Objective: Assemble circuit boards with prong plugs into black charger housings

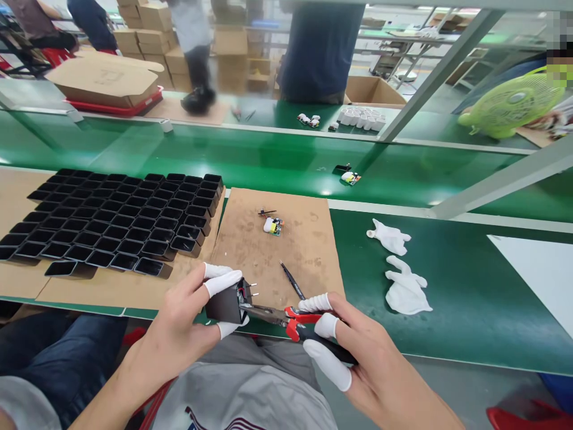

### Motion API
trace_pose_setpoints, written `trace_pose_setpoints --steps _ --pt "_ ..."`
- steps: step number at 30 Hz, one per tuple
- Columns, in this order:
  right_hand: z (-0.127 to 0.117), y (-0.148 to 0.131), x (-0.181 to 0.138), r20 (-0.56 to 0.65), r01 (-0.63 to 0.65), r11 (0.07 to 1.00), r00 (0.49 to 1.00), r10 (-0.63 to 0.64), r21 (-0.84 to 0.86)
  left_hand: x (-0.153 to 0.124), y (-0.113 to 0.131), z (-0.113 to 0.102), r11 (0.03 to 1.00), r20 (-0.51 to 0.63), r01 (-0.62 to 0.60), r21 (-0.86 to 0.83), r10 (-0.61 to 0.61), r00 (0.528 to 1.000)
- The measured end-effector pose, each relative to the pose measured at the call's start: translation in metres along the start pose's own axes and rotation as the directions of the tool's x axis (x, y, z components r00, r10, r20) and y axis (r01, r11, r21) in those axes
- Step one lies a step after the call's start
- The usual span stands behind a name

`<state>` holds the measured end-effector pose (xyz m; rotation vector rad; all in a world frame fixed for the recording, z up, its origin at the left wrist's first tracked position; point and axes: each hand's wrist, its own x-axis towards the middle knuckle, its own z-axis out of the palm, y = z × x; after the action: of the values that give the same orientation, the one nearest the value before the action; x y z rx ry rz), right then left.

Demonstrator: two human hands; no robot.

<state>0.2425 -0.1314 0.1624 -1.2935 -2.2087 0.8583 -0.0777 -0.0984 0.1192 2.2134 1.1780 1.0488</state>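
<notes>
My left hand [192, 310], with white finger cots on its fingertips, is closed around a black plastic housing [222, 303]. Two metal prongs and a bit of red wire show at the housing's right-facing opening. My right hand [353, 340], also in finger cots, grips long-nose pliers [290, 319] with red and black handles. The pliers' jaws reach into the opening of the housing; what they touch inside is hidden. Black tweezers [292, 279] lie on the cardboard just beyond the pliers. Further off on the cardboard sits a small circuit board [273, 226] with white and yellow parts.
Rows of black housings [120, 221] stand on cardboard at the left. Two white gloves [405, 286] lie at the right on the green table [465, 298]. A green belt [250, 155] crosses behind, carrying another circuit board [350, 178]. A slanted metal post [510, 179] rises at the right.
</notes>
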Motion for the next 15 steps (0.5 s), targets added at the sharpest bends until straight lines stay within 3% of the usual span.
trace_pose_setpoints --steps 5,9,15 --pt "0.000 -0.002 0.004 -0.033 -0.061 0.996 0.998 0.058 -0.069 0.003 0.001 -0.001 0.991 0.033 -0.059 0.122 0.055 0.998" --pt "0.000 -0.001 0.013 0.062 -0.070 0.983 0.995 0.082 -0.171 0.008 -0.001 0.001 0.982 0.072 -0.095 0.163 0.084 0.994" --pt "0.007 0.012 0.016 0.098 -0.049 0.983 0.993 0.067 -0.175 0.016 -0.015 0.013 0.984 0.174 -0.051 0.169 0.022 0.985"
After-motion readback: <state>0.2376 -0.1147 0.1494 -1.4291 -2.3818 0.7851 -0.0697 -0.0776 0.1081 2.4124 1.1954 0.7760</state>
